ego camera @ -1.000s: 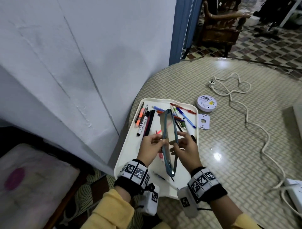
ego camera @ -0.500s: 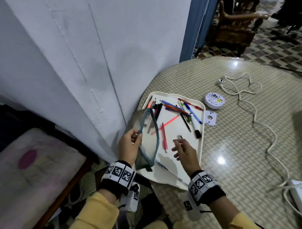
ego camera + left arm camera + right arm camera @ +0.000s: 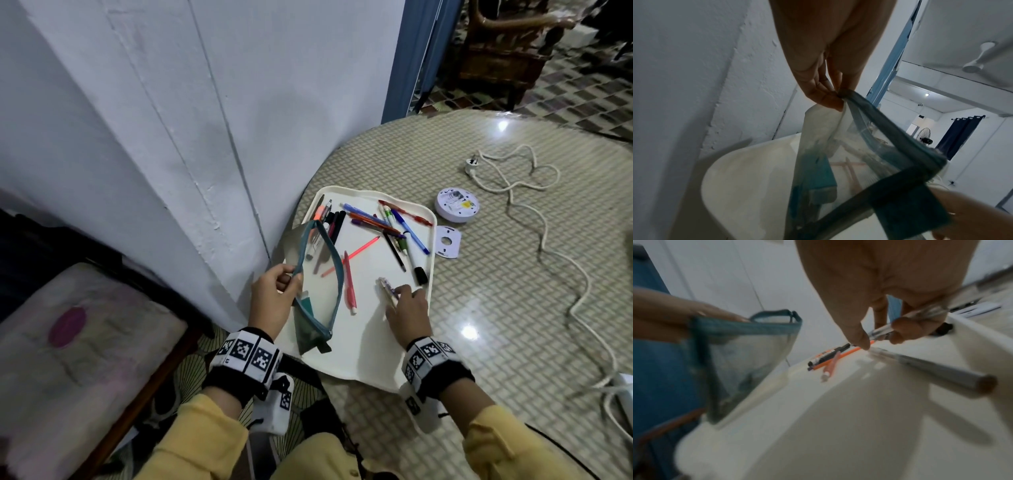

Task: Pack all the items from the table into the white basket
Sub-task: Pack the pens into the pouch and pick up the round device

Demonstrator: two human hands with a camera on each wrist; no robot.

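The tray (image 3: 363,371), overhanging the counter (image 3: 513,274), could be tipped by pressure near its front edge. Loose pens (image 3: 376,222) are scattered in it. The pouch (image 3: 317,301) is pinched open by the left hand (image 3: 270,301); contents cannot be determined. A pen (image 3: 388,291) is clamped by the right hand (image 3: 407,308) and could slip

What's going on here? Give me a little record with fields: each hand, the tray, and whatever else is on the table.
left hand: pinches the rim of an open mesh pencil pouch
right hand: grips a clear pen over the tray
tray: cream, holds scattered pens and markers, pink pen near the middle
table: white cable, round white device
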